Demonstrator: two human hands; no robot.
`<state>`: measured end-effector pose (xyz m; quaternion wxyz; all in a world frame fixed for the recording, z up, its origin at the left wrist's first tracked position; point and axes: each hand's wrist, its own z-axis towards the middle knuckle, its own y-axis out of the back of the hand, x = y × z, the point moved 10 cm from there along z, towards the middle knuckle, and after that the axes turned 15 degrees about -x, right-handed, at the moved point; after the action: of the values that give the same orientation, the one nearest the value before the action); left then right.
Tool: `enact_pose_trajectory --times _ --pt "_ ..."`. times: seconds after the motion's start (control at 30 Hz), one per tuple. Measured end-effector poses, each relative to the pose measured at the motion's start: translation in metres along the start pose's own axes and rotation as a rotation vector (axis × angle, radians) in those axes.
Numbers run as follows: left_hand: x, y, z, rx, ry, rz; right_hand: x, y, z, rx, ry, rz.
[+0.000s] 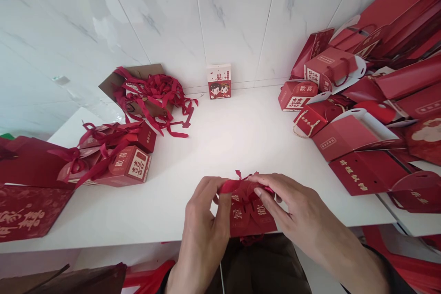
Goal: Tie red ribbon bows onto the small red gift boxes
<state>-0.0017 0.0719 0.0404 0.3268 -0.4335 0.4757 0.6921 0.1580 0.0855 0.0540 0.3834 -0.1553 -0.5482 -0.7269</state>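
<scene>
A red gift box (253, 226) with gold characters sits at the front edge of the white table, between my hands. Red ribbon (230, 187) runs across its top. My left hand (208, 213) is closed, thumb and fingers pinching the ribbon at the box's left side. On the right, my right hand (287, 200) is closed too, fingertips pinching ribbon at the top of the box. Part of the ribbon and the box's top are hidden behind my fingers.
An open brown carton (138, 73) of loose red ribbons stands at back left. Ribboned boxes (119, 165) and a big red box (32, 206) lie left. A small cartoon box (219, 82) leans near the wall. Many red boxes (347, 133) pile up right.
</scene>
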Motion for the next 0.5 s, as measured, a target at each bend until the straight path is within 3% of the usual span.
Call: enact_pose_trajectory --times 0.17,0.23,0.43,0.5 --pt "0.033 -0.01 0.001 0.107 0.513 -0.428 -0.007 -0.004 -0.004 0.041 -0.045 -0.026" --pt "0.037 -0.012 -0.002 0.094 0.634 -0.541 -0.004 -0.009 -0.005 0.065 -0.037 -0.013" --pt "0.036 -0.015 0.002 0.03 0.716 -0.608 0.012 -0.03 -0.004 0.148 -0.003 0.002" --pt "0.048 -0.007 0.013 -0.073 0.691 -0.606 0.009 -0.031 -0.003 0.134 -0.031 -0.009"
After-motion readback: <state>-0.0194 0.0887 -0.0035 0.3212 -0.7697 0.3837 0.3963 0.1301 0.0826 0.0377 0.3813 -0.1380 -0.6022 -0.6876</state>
